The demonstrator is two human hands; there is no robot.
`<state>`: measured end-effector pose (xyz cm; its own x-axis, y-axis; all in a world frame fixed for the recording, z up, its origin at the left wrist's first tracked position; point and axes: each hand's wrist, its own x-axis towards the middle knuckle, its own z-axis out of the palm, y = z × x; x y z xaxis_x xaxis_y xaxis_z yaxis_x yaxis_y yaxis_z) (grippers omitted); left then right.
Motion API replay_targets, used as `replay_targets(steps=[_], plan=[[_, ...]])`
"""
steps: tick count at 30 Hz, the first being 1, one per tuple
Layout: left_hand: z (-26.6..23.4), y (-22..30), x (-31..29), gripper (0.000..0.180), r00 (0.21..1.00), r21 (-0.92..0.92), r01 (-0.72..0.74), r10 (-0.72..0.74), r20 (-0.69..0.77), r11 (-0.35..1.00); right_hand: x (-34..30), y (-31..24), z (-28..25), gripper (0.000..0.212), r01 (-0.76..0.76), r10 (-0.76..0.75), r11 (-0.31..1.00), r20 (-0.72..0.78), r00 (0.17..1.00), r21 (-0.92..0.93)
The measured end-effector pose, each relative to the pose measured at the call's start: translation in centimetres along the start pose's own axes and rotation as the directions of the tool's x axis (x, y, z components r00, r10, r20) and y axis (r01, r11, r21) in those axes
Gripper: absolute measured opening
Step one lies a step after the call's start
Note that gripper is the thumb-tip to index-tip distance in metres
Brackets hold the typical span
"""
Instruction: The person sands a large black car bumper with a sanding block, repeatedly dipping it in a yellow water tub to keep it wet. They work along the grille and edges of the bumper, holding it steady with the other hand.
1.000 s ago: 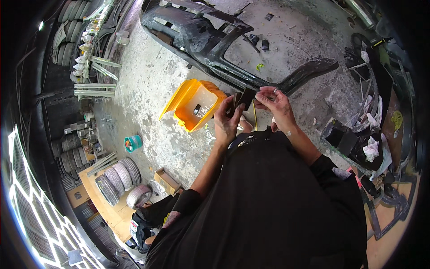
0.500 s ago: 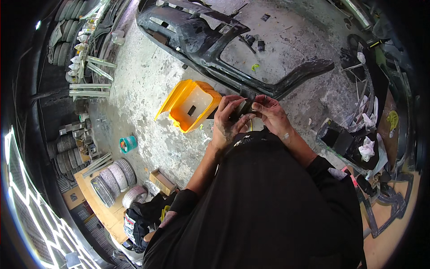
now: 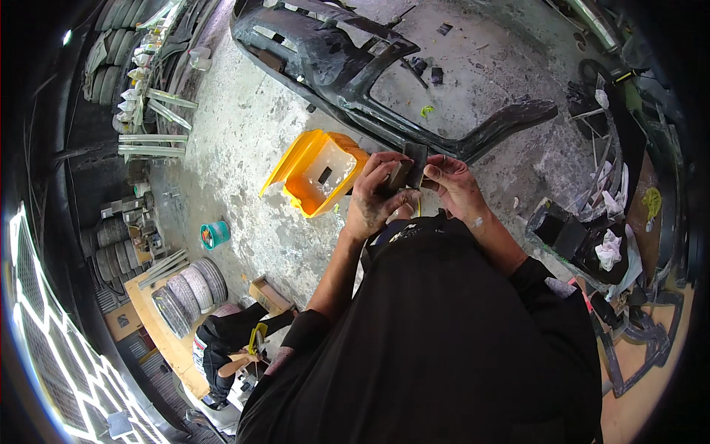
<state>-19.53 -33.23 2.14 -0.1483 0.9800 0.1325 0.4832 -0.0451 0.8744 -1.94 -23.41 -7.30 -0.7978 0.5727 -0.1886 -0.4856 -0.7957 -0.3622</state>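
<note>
Just above my waist, both hands are closed around a small dark bundle. My left hand (image 3: pixel 370 194) grips a brownish-grey block (image 3: pixel 399 176) between thumb and fingers. Against it stands a dark grey strip (image 3: pixel 417 164) that looks like sandpaper, its right edge pinched by my right hand (image 3: pixel 455 186). Beyond my hands lies a black car bumper (image 3: pixel 325 63) on the floor, with a long arm curving off to the right. Left of my left hand is a cut-open yellow container (image 3: pixel 281 174) with whitish liquid and a small dark piece in it.
A teal tub (image 3: pixel 215 234) stands on the stained concrete floor (image 3: pixel 244 163). At lower left, a person in black (image 3: pixel 229 348) works beside stacked tires (image 3: pixel 188 296) and a cardboard box (image 3: pixel 270 294). Dark car parts and crumpled white paper (image 3: pixel 608 250) crowd the right side.
The dark strip now stands up flatter between my hands, showing more of its face. The co-worker at lower left has shifted, and a hand with a yellow thing now shows there.
</note>
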Motion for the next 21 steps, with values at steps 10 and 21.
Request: replay_targets(steps=[10, 21], plan=[[-0.3, 0.3, 0.6, 0.052, 0.997, -0.108, 0.047, -0.053, -0.057, 0.993, -0.1, -1.5, 1.2, 0.033, -0.041, 0.033, 0.947, -0.031, 0.999, -0.319], [-0.5, 0.5, 0.6, 0.030, 0.976, -0.324, 0.178, -0.209, -0.062, 0.929, -0.3, -2.7, 3.2, 0.025, -0.090, 0.077, 0.960, -0.059, 0.995, -0.264]])
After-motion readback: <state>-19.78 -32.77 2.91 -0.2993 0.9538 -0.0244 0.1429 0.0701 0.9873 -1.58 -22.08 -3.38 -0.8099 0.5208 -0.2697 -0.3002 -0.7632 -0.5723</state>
